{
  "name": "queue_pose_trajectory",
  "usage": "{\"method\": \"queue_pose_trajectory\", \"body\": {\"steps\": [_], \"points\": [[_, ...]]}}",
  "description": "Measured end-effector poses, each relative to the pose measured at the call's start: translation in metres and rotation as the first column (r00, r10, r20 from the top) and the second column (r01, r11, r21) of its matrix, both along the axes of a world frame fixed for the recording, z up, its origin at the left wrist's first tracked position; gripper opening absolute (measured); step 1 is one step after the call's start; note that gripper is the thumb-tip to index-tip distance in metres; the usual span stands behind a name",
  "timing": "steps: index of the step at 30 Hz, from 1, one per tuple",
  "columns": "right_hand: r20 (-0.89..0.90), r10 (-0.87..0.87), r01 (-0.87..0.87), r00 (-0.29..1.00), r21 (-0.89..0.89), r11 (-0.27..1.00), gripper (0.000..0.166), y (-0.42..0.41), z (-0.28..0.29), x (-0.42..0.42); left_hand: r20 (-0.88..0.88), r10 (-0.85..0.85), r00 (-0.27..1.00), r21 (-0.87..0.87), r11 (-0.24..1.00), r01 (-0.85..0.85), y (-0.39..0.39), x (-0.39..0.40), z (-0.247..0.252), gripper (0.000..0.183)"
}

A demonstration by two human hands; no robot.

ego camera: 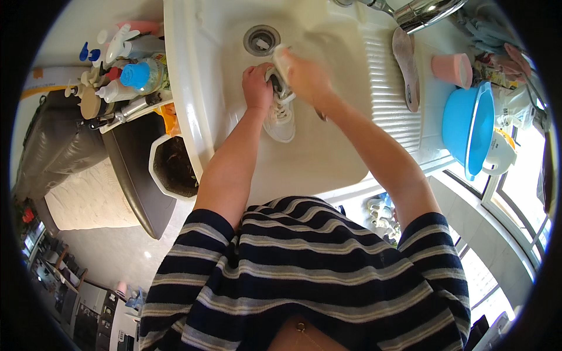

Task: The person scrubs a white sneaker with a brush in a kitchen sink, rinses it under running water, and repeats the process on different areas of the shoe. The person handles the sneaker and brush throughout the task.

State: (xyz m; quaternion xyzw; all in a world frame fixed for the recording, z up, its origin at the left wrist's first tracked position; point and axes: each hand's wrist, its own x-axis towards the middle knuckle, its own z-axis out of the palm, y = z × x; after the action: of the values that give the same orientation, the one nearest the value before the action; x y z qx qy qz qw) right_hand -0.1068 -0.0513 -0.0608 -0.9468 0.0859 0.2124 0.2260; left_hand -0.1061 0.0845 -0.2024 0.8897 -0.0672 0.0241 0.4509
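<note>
A white lace-up shoe [281,117] lies in the basin of a white laundry sink [325,162], its toe towards me. My left hand [258,87] grips the shoe at its heel end, on the left side. Over the right side of the heel is my right hand [307,78], blurred, with its fingers closed around a pale, whitish object [282,59] that looks like a brush. The blur hides its exact kind. Beyond the shoe sits the round metal drain [261,40], with a small white piece in it. A greyish insole [407,70] rests right of the ribbed washboard [392,96].
A chrome faucet [421,15] reaches over the far right. On the right ledge stand a pink cup [452,70] and a blue plastic basin [467,127]. Several bottles, one with a blue cap [135,76], crowd the left edge, above an octagonal planter [173,166].
</note>
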Motion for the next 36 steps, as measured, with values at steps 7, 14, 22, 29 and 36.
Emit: {"method": "queue_pose_trajectory", "body": {"steps": [7, 14, 22, 29, 36], "points": [[0.031, -0.153, 0.153, 0.988, 0.025, 0.988, 0.041, 0.035, -0.045, 0.045, 0.007, -0.024, 1.0, 0.031, 0.999, 0.024, 0.0, 0.001, 0.001, 0.019], [0.026, -0.12, 0.109, 0.992, 0.266, 0.958, 0.04, 0.001, -0.008, 0.01, 0.057, 0.039, 0.998, 0.041, 0.998, -0.041, -0.002, -0.002, 0.0, 0.038], [-0.055, -0.057, 0.059, 0.997, 0.024, 0.998, 0.042, 0.051, -0.017, 0.021, 0.022, 0.008, 1.0, -0.071, 0.997, -0.007, -0.001, 0.005, -0.02, 0.023], [-0.146, -0.139, 0.128, 0.979, -0.081, 0.988, 0.024, 0.015, -0.031, 0.092, 0.057, -0.002, 0.998, 0.12, 0.993, -0.005, -0.005, 0.002, 0.002, 0.031], [0.018, -0.516, 0.438, 0.856, 0.503, 0.745, 0.052, -0.057, -0.032, 0.006, -0.371, -0.049, 0.927, -0.063, 0.998, 0.027, 0.007, 0.032, 0.011, 0.041]]}}
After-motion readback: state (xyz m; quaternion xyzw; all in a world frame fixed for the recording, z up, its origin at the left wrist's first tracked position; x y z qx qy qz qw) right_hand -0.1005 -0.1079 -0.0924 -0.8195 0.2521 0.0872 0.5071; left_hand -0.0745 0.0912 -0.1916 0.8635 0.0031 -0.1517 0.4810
